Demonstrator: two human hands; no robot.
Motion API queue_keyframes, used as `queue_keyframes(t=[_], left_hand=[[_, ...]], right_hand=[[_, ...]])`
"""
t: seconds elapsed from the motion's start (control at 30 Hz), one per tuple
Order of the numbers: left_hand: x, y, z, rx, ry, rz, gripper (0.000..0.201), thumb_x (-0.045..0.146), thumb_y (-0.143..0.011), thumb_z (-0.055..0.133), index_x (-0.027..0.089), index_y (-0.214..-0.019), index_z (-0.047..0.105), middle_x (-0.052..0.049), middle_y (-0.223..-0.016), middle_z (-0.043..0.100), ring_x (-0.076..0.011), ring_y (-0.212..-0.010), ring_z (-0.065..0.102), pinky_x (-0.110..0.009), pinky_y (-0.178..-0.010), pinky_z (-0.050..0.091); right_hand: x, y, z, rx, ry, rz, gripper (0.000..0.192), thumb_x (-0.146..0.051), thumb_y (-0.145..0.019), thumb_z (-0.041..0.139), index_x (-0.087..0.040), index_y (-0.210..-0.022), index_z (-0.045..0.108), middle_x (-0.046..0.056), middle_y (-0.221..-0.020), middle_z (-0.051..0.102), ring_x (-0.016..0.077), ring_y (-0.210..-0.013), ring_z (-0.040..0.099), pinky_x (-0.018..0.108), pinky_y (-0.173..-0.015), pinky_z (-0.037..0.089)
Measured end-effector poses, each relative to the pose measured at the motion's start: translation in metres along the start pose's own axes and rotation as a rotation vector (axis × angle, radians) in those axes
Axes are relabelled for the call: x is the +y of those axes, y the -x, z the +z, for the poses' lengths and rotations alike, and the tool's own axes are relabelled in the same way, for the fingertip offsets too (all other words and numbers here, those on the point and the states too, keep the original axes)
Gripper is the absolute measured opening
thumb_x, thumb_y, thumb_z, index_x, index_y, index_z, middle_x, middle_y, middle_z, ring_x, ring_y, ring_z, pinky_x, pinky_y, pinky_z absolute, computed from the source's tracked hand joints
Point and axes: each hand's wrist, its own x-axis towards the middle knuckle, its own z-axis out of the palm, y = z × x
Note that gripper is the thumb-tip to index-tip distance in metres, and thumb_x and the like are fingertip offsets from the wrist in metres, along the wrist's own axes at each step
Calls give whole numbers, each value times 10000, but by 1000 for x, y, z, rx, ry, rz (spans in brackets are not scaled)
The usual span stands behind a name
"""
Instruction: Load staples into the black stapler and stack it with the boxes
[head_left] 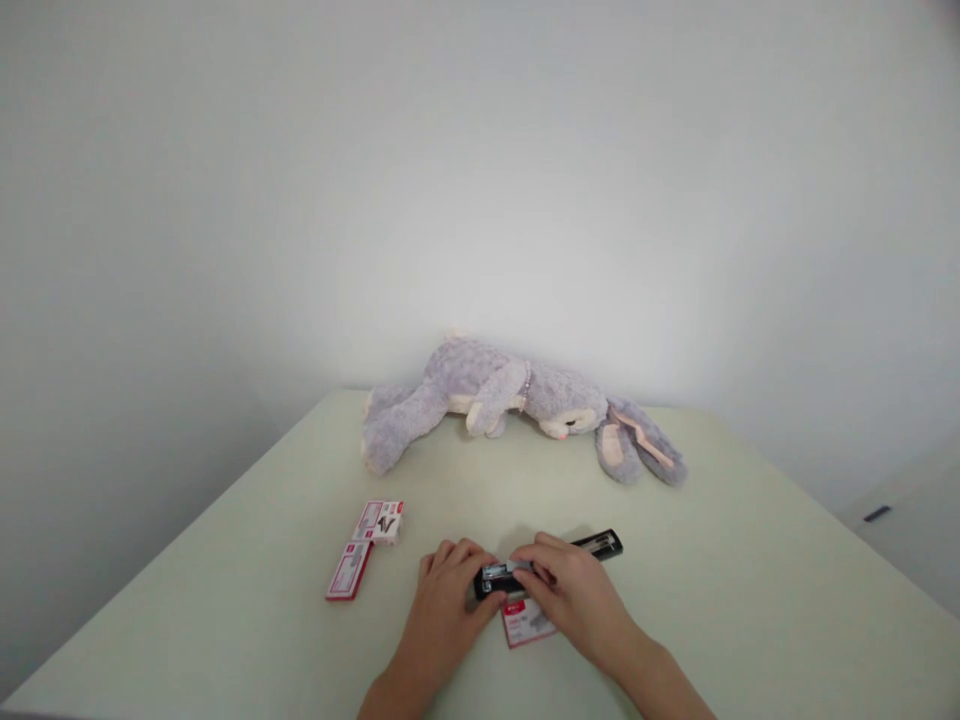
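Observation:
A black stapler (pixel 600 544) lies opened out across the middle front of the table. My left hand (pixel 448 597) is closed on its left end, with the thumb at the near side and the fingers at the far side. Over the open staple channel, my right hand (pixel 571 592) pinches a small grey strip of staples (pixel 519 566). My right fingers hide part of the strip and the stapler's middle. A red and white staple box (pixel 525 622) lies just below the stapler, partly covered by my right hand.
Several small red and white boxes (pixel 349 572) lie together on the left of the table (pixel 247 600). A grey plush rabbit (pixel 480 385) lies on its side along the back, against the wall (pixel 480 180).

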Motion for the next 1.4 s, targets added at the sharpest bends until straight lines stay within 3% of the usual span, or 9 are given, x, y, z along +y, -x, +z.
queue_keyframes(t=[0.27, 0.47, 0.6, 0.7, 0.8, 0.9, 0.97, 1.13, 1.4], left_hand=[[4, 6, 1, -25, 36, -30, 253, 390, -856, 727, 349, -1101, 682, 2, -1121, 676, -252, -1090, 539, -395, -928, 340], [2, 4, 1, -30, 40, -63, 262, 420, -832, 745, 339, -1076, 700, -11, -1116, 671, -255, -1084, 547, -396, -918, 351], [3, 2, 1, -28, 55, -76, 262, 391, -829, 751, 369, -1086, 706, 3, -1103, 678, -253, -1087, 556, -399, -924, 359], [3, 1, 1, -17, 57, -87, 279, 400, -836, 742, 385, -1113, 713, -5, -1124, 673, -259, -1102, 555, -409, -938, 366], [2, 0, 1, -25, 62, -97, 285, 410, -840, 730, 395, -1125, 716, -12, -1144, 672, -264, -1104, 557, -422, -945, 369], [0, -1, 3, -36, 63, -82, 276, 424, -850, 714, 408, -1126, 710, -7, -1159, 674, -265, -1106, 557, -424, -942, 367], [0, -1, 3, -37, 55, -77, 279, 425, -850, 713, 413, -1129, 706, -5, -1171, 674, -268, -1112, 555, -422, -937, 365], [2, 0, 1, -50, 35, -81, 314, 433, -829, 739, 404, -1140, 703, -9, -1175, 673, -271, -1110, 556, -415, -926, 369], [1, 0, 6, -25, 33, -90, 293, 400, -818, 737, 345, -1103, 697, -20, -1159, 675, -276, -1097, 562, -431, -937, 383]], right_hand=[[-2, -6, 8, -72, 67, 0, 153, -305, -952, 622, -325, -1038, 747, -26, -849, 643, 149, -767, 614, 241, -689, 360], [-2, 4, 4, 16, 128, 234, 99, -326, -890, 663, -269, -961, 700, -41, -669, 625, 161, -647, 578, 269, -600, 290], [-3, 16, 19, -26, -86, 200, 201, -314, -896, 621, -282, -1078, 701, -53, -668, 602, 146, -625, 558, 256, -588, 307], [23, 40, 29, -4, -319, 237, 294, -433, -931, 585, -240, -1123, 698, -56, -627, 512, 141, -590, 492, 254, -568, 326], [67, 67, 23, 28, -449, 421, 465, -644, -906, 567, -196, -855, 679, -47, -605, 444, 133, -563, 438, 260, -537, 308], [91, 74, 0, 95, -605, 528, 607, -722, -853, 593, -237, -1220, 608, -66, -670, 477, 108, -469, 364, 252, -461, 270], [85, 61, -14, 105, -701, 444, 658, -678, -840, 649, -272, -1346, 539, -51, -768, 555, 105, -497, 391, 245, -475, 293], [30, 12, -20, 19, -507, 177, 261, -449, -807, 762, -214, -910, 712, -66, -658, 497, 121, -626, 454, 243, -582, 312], [7, -7, -10, -48, -165, 128, 92, -256, -768, 767, -231, -843, 720, -73, -647, 542, 119, -621, 509, 233, -569, 285]])
